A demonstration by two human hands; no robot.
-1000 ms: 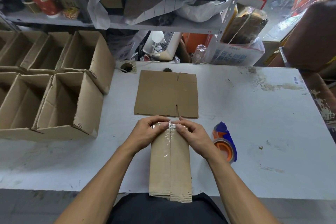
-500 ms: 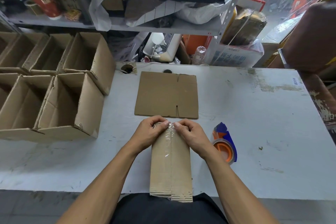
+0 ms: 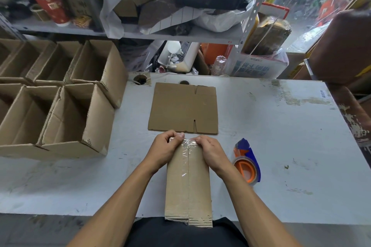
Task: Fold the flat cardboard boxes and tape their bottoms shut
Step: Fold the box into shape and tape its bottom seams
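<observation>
A cardboard box [image 3: 188, 186] lies in front of me on the table, its closed flaps facing up. A strip of clear tape [image 3: 184, 158] runs along their seam and over the far edge. My left hand [image 3: 164, 150] grips the far left corner with curled fingers, thumb on the tape end. My right hand [image 3: 212, 152] curls over the far right corner, fingertips on the tape. A flat unfolded cardboard box [image 3: 182, 108] lies just beyond my hands. The tape dispenser [image 3: 247, 164], blue and orange, rests to the right of my right wrist.
Several folded open boxes [image 3: 96, 118] stand in rows on the left of the white table [image 3: 281, 136]. A cluttered metal shelf [image 3: 180, 34] rises behind the table. A brown chair [image 3: 345, 46] is at the far right.
Both hands stay at the box's far edge. Their fingers have shifted slightly over the tape end, and the box has not moved.
</observation>
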